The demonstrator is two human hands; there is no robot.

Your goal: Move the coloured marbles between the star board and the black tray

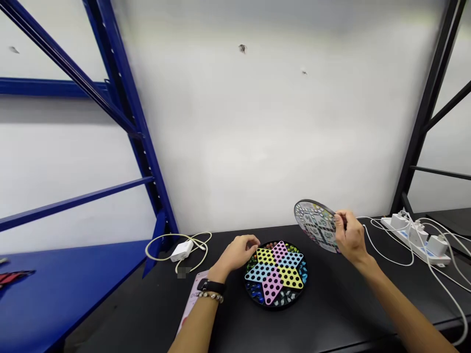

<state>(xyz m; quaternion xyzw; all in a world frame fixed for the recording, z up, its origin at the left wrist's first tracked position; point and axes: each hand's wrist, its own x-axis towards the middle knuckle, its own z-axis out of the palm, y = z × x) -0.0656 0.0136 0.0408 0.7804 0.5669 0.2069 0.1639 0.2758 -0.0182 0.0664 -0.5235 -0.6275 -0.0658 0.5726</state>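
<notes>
Right grip [351,235] pinches printed disc [315,226] edge-on, left grip [237,254] is half-curled at star board [275,267], hold unclear; a nudge could spill marbles [302,271] beside it.

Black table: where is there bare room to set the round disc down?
Bare table lies in front of the game board, and on its right toward the right arm. Crowded: left of the board, with the left hand, pink item and charger; far right, around the power strip.

bright diffuse light, soft glare on the white wall [272,142], wide-angle stretch toward edges, small pixelated patch [183,272]
</notes>
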